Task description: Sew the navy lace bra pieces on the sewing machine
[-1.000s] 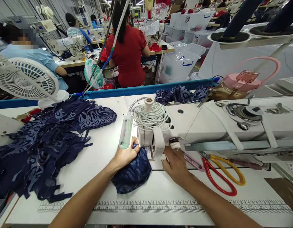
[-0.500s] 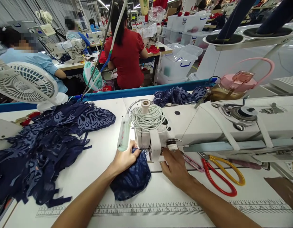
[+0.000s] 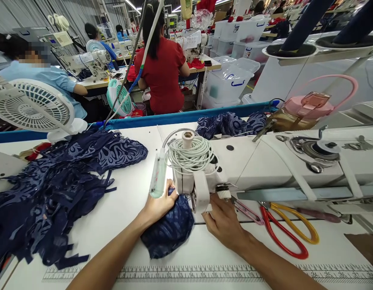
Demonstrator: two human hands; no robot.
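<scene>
My left hand point(image 3: 160, 205) pinches the upper edge of a navy patterned fabric piece point(image 3: 170, 233) between thumb and fingers, just left of the needle area. The piece lies on the white table in front of the sewing machine point(image 3: 189, 183), its upper edge running under the machine head. To the right of the head, my right hand point(image 3: 224, 219) rests with fingers curled together, their tips hidden behind the machine parts. Its thumb points toward the needle area. What those fingers hold, if anything, cannot be seen. A coil of pale tubing point(image 3: 191, 155) sits on top of the head.
Scissors with red and yellow handles point(image 3: 284, 233) and pink thread snips point(image 3: 249, 211) lie right of my right hand. Navy pieces point(image 3: 53, 193) are heaped at left below a white fan point(image 3: 38, 106). A printed ruler point(image 3: 174, 274) crosses the front. Other people sit beyond.
The view has shifted slightly, so the machine and scissors appear a little lower and farther right. My right thumb sits lower beside the machine head; my left hand still pinches the fabric.
</scene>
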